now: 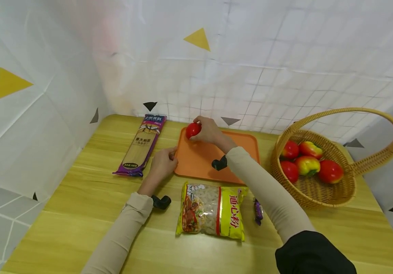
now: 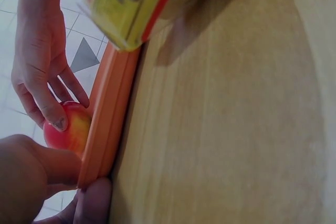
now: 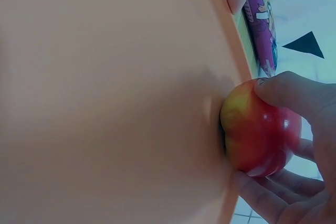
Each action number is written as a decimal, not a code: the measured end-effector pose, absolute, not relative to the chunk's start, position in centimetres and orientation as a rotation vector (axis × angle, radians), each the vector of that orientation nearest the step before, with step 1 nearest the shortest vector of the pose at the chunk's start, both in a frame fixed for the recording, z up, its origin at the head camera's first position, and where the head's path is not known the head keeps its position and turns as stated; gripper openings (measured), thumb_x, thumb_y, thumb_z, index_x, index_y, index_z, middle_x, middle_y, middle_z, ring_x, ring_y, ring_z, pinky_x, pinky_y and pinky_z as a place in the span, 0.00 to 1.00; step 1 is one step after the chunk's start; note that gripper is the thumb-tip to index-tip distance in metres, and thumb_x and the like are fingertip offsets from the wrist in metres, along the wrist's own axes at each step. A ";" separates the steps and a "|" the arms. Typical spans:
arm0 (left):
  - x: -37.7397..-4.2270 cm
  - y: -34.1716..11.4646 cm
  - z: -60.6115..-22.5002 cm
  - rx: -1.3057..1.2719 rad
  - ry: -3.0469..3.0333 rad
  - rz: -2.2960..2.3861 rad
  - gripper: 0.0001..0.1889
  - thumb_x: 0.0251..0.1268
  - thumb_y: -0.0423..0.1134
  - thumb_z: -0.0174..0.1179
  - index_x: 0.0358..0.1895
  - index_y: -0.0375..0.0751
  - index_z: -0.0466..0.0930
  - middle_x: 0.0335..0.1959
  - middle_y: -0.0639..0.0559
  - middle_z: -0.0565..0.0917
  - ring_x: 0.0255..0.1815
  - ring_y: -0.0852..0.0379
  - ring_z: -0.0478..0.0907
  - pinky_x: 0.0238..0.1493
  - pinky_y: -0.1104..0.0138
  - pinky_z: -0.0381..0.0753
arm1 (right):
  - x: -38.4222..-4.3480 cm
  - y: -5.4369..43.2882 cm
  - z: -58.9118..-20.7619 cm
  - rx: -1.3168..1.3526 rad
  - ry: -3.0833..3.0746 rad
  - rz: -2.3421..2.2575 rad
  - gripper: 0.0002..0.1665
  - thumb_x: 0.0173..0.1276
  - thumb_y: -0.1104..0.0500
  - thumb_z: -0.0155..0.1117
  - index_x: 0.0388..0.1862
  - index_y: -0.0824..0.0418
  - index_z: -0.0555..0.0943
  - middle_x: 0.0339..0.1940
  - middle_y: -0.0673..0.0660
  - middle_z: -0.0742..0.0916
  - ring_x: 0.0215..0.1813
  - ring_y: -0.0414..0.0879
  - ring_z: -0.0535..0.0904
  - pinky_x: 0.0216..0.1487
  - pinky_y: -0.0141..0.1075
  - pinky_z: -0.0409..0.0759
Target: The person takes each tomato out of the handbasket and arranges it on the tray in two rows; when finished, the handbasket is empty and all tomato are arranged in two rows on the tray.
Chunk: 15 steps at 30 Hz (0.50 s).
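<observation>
As the wooden table (image 1: 73, 217) spreads below you, the orange tray (image 1: 196, 160) has your left hand (image 1: 163, 164) and right hand (image 1: 210, 130) at it

Where the table runs to the right, you have a tall-handled wicker basket (image 1: 319, 191) with five pieces of red and yellow produce (image 1: 330, 171) inside, one plainly a bell pepper (image 1: 307, 165). Left of it, toward the far edge, the tray lies flat. Nearer to you, in front of the tray, sits the yellow macaroni bag (image 1: 206, 211), face up. Left of the tray, apart from it, lies the purple-trimmed spaghetti packet (image 1: 141, 144), its top toward the far edge.

Your left hand pinches the tray's left rim, thumb on one side and fingers on the other. Your right hand reaches over the tray to its far left corner, gripping an apple-like fruit (image 3: 262, 127) between thumb and curled fingers. That red-and-yellow fruit is just inside the rim; you cannot tell from these views whether its underside touches the tray. Smallest of all, a purple wrapped sweet (image 1: 258, 211) lies on the table just right of the macaroni bag, beside your right sleeve (image 1: 271, 192).
</observation>
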State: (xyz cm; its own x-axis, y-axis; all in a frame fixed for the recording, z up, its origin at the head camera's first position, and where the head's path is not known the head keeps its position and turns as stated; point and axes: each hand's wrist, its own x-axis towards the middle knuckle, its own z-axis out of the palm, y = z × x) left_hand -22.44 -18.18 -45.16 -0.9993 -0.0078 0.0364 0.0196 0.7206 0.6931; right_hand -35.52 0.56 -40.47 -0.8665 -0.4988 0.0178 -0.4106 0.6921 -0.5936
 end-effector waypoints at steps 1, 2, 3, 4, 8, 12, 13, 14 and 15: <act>-22.4 -18.2 -45.2 -0.012 -2.882 -1.159 0.26 0.66 0.32 0.57 0.69 0.41 0.76 0.31 0.50 0.82 0.24 0.54 0.73 0.24 0.65 0.67 | -35.5 0.6 -40.4 -0.743 2.753 -0.912 0.39 0.59 0.54 0.76 0.65 0.65 0.72 0.61 0.65 0.79 0.58 0.57 0.75 0.58 0.47 0.77; -22.5 -18.2 -45.2 -0.010 -2.884 -1.155 0.26 0.66 0.32 0.57 0.69 0.42 0.76 0.30 0.50 0.82 0.24 0.54 0.73 0.24 0.65 0.67 | -35.4 0.6 -40.4 -0.743 2.753 -0.909 0.39 0.59 0.54 0.77 0.65 0.65 0.72 0.61 0.65 0.79 0.58 0.57 0.75 0.58 0.47 0.77; -22.5 -18.2 -45.2 -0.010 -2.886 -1.152 0.26 0.66 0.32 0.57 0.69 0.42 0.76 0.31 0.50 0.82 0.25 0.54 0.73 0.25 0.65 0.67 | -35.4 0.7 -40.4 -0.743 2.754 -0.904 0.38 0.59 0.54 0.77 0.65 0.65 0.72 0.61 0.64 0.79 0.58 0.57 0.75 0.58 0.46 0.77; -22.5 -18.2 -45.2 -0.010 -2.889 -1.151 0.26 0.66 0.33 0.57 0.69 0.42 0.76 0.31 0.50 0.82 0.25 0.54 0.73 0.25 0.65 0.67 | -35.4 0.7 -40.4 -0.743 2.752 -0.900 0.38 0.59 0.54 0.77 0.65 0.65 0.72 0.61 0.64 0.79 0.58 0.57 0.75 0.58 0.46 0.77; -22.5 -18.1 -45.2 0.004 -2.892 -1.151 0.26 0.67 0.33 0.58 0.69 0.43 0.76 0.31 0.51 0.82 0.24 0.54 0.73 0.25 0.65 0.67 | -35.2 0.8 -40.2 -0.754 2.747 -0.883 0.39 0.58 0.54 0.77 0.65 0.65 0.73 0.61 0.64 0.79 0.59 0.57 0.75 0.58 0.46 0.77; -22.5 -18.1 -45.1 0.010 -2.886 -1.156 0.26 0.66 0.33 0.57 0.69 0.43 0.76 0.31 0.50 0.82 0.24 0.54 0.72 0.24 0.64 0.66 | -35.1 1.0 -40.0 -0.749 2.745 -0.876 0.39 0.58 0.54 0.77 0.65 0.66 0.72 0.61 0.64 0.79 0.59 0.57 0.75 0.58 0.46 0.77; -22.5 -18.1 -45.1 0.007 -2.885 -1.154 0.26 0.66 0.33 0.58 0.69 0.43 0.76 0.31 0.50 0.82 0.24 0.54 0.72 0.25 0.64 0.66 | -35.0 1.1 -39.9 -0.747 2.744 -0.876 0.39 0.58 0.54 0.77 0.65 0.66 0.72 0.61 0.64 0.79 0.58 0.57 0.75 0.58 0.46 0.77; -22.5 -18.1 -45.1 0.002 -2.885 -1.152 0.26 0.66 0.33 0.58 0.69 0.42 0.76 0.31 0.50 0.82 0.24 0.54 0.72 0.25 0.64 0.66 | -35.0 1.1 -39.9 -0.742 2.744 -0.874 0.39 0.58 0.54 0.77 0.65 0.66 0.72 0.61 0.64 0.79 0.58 0.57 0.75 0.58 0.46 0.77; -22.4 -18.1 -45.2 0.000 -2.885 -1.147 0.26 0.66 0.33 0.58 0.68 0.42 0.76 0.31 0.50 0.82 0.24 0.54 0.72 0.25 0.64 0.67 | -35.0 1.2 -39.9 -0.740 2.743 -0.873 0.39 0.58 0.54 0.77 0.65 0.66 0.72 0.61 0.65 0.79 0.59 0.57 0.75 0.58 0.47 0.77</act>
